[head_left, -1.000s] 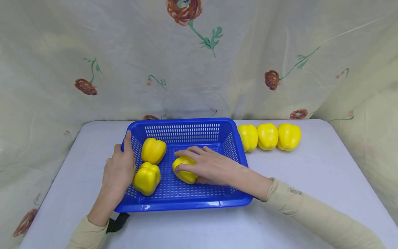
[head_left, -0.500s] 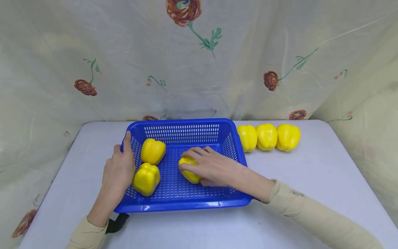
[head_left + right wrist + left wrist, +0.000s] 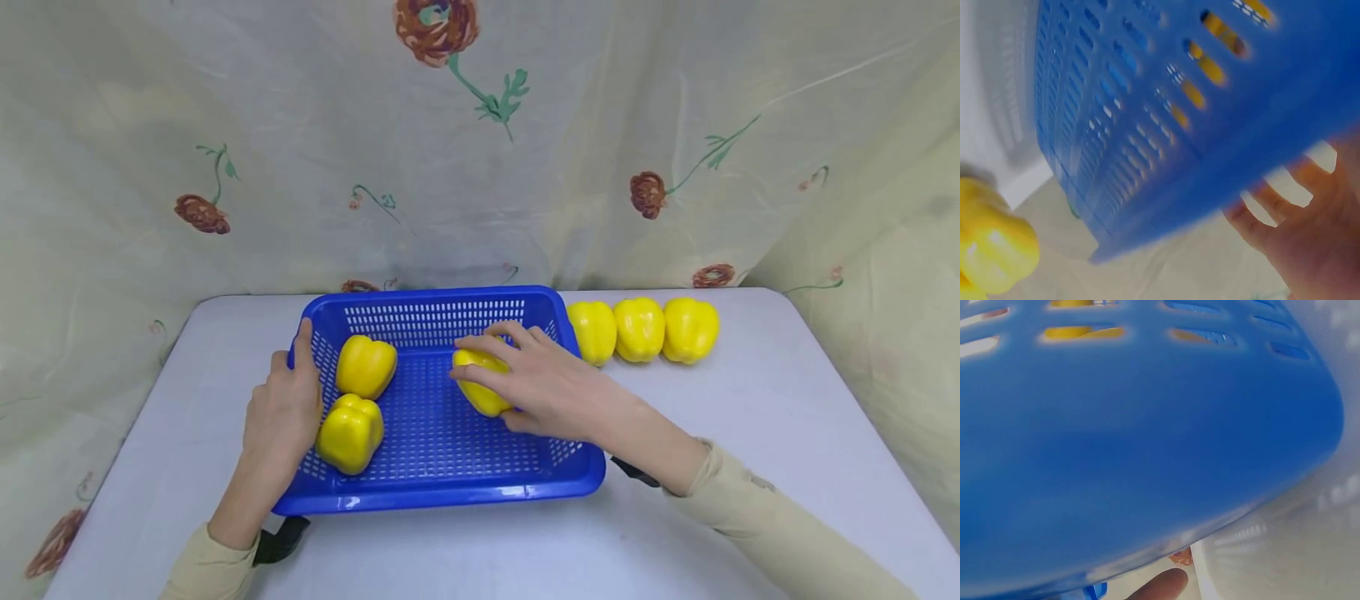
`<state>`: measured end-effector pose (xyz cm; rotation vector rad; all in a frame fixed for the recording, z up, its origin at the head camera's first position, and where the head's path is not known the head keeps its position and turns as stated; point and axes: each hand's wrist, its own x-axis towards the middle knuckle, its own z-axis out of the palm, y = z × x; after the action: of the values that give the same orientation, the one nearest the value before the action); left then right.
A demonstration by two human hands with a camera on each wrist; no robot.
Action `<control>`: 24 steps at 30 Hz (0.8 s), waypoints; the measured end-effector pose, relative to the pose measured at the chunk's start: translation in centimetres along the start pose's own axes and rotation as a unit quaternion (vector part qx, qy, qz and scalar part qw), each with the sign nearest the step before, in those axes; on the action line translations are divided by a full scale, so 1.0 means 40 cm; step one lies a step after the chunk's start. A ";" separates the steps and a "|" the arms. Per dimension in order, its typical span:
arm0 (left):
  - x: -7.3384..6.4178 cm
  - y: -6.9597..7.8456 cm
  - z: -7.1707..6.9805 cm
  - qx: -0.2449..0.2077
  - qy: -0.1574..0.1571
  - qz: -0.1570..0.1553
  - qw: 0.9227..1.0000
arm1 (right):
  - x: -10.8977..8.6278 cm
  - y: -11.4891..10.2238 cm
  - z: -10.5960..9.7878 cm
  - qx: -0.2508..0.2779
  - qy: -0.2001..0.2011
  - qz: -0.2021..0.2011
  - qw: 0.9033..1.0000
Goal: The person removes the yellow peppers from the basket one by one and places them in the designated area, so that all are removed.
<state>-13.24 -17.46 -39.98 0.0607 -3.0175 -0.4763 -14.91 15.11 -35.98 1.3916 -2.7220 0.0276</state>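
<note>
A blue plastic basket point(image 3: 442, 498) with slotted walls stands on the table. My left hand point(image 3: 281, 412) grips its left rim, one finger stretched along the edge; the thumb is hidden in the head view. Over the right part of the basket, my right hand point(image 3: 551, 383) holds a yellow bell pepper point(image 3: 480, 390) with spread, bent fingers. Two more yellow bell peppers lie along the basket's left side, a rear pepper point(image 3: 366, 367) and a front pepper point(image 3: 349, 435). In the right wrist view the right hand point(image 3: 1310, 219) shows beyond the basket wall point(image 3: 1210, 181).
Three yellow bell peppers stand in a row right of the basket: a near one point(image 3: 592, 333) partly behind its rim, a middle one point(image 3: 639, 330) and an outer one point(image 3: 690, 331). A white table point(image 3: 750, 433) lies beneath. Behind hangs a flowered curtain point(image 3: 300, 100).
My right hand has carried the bell pepper from the middle of the basket toward its right and rear. The left hand stays on the rim, and the other peppers keep their places.
</note>
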 end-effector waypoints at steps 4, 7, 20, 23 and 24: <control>0.000 -0.001 0.001 -0.002 0.003 0.006 1.000 | -0.027 0.011 -0.017 0.000 0.025 0.009 1.000; 0.000 -0.001 0.002 -0.004 0.003 0.005 1.000 | -0.048 0.020 -0.033 0.004 0.044 0.020 0.999; -0.001 -0.002 -0.004 -0.006 0.001 0.004 1.000 | -0.157 0.067 -0.098 0.011 0.070 0.106 0.992; -0.001 -0.002 -0.002 -0.006 -0.001 0.003 1.000 | -0.177 0.075 -0.095 0.014 0.076 0.122 0.989; -0.001 -0.002 -0.002 -0.006 -0.001 0.003 1.000 | -0.184 0.076 -0.093 0.013 0.078 0.128 0.989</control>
<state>-13.21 -17.55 -39.92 0.0488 -3.0161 -0.4948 -12.84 23.03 -32.82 0.9907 -2.7556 0.1806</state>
